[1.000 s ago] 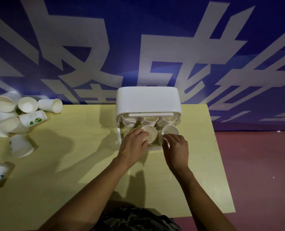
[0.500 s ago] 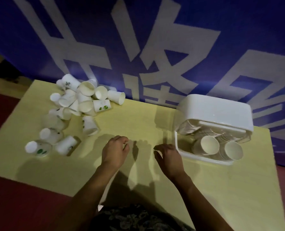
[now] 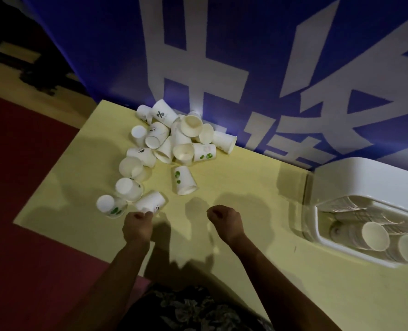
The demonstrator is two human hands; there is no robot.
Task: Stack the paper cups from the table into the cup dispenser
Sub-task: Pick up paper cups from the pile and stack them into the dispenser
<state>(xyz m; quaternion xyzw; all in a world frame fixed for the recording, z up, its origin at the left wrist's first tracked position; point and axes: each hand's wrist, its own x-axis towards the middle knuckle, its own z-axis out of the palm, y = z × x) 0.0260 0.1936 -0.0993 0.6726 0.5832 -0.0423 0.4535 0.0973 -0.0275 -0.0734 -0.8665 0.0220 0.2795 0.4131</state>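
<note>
Paper cups (image 3: pixel 172 142) lie in a loose, overlapping heap toward the table's (image 3: pixel 246 192) far left corner, well apart from the cup dispenser (image 3: pixel 365 187) at its right edge, and a careless pull could roll the nearest ones off the near left edge or bring the stacked ones tumbling. At the heap's near end one paper cup (image 3: pixel 150 201) lies on its side, long axis slanting from its mouth at the far right down to its base by the left hand (image 3: pixel 137 225), whose curled fingertips touch or pinch that end; a grip there on thin paper may crush it or slip. Beside it, the right hand (image 3: pixel 224 220) hovers loosely curled, holding nothing.
</note>
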